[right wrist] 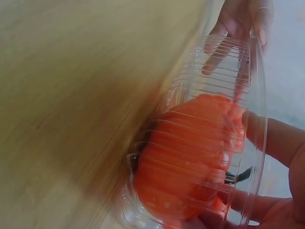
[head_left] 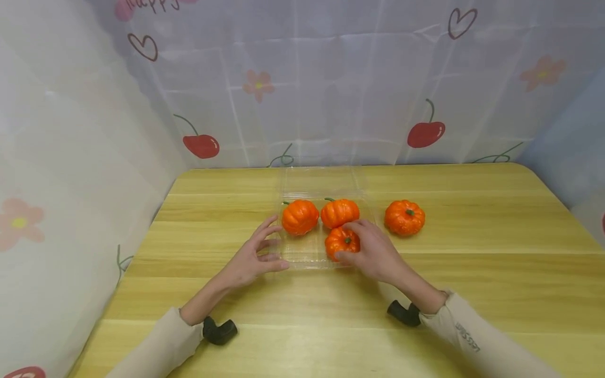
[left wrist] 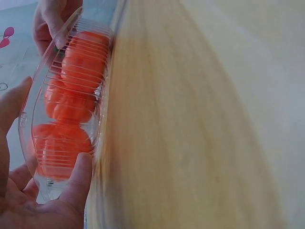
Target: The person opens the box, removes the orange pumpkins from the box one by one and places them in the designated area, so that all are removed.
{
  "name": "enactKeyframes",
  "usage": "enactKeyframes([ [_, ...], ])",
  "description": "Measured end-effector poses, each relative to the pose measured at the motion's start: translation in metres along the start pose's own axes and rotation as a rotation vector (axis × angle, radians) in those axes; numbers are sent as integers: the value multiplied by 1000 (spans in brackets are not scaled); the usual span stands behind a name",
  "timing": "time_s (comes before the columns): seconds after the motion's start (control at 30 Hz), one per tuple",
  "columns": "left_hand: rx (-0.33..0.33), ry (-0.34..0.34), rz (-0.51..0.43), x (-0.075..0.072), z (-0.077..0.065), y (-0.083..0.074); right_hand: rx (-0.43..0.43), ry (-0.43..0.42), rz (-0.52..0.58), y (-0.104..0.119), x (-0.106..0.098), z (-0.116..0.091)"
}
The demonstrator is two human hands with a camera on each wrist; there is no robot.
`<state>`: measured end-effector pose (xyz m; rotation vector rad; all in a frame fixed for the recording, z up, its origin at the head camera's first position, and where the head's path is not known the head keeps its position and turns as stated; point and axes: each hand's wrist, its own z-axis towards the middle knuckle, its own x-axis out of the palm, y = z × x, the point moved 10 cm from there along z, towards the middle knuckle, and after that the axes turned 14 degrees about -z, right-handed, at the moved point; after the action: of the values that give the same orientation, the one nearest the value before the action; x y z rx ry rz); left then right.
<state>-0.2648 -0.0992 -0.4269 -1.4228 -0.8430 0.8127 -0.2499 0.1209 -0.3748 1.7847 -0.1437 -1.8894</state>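
Note:
A clear plastic clamshell box (head_left: 302, 264) stands on the table with its lid (head_left: 321, 178) folded back. Inside are three small orange pumpkins: one at the far left (head_left: 300, 217), one at the far right (head_left: 341, 212) and one at the near right (head_left: 339, 242). My right hand (head_left: 378, 254) reaches over the rim and grips the near-right pumpkin between thumb and fingers. At the box's left end, my left hand (head_left: 248, 262) curves round the near corner, its thumb (left wrist: 78, 183) against the near wall. A fourth pumpkin (head_left: 405, 217) lies outside, right of the box.
The wooden table (head_left: 307, 325) has its far edge close to a patterned curtain (head_left: 331, 94). More curtain (head_left: 71, 157) hangs along the left side. Dark fittings (head_left: 219, 332) are worn at both wrists.

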Motion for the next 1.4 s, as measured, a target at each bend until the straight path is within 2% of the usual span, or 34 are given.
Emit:
enactKeyframes([
  [0.43, -6, 0, -8, 0, 0, -1, 35, -9, -52, 3, 6, 4],
  [0.77, -2, -2, -3, 0, 0, -1, 57, -21, -47, 1, 5, 1],
  [1.23, 8, 2, -4, 0, -1, -1, 27, -88, -36, -1, -1, -1],
  [1.4, 10, 1, -4, 1, -1, -1, 27, -113, 1, -4, -2, -4],
])
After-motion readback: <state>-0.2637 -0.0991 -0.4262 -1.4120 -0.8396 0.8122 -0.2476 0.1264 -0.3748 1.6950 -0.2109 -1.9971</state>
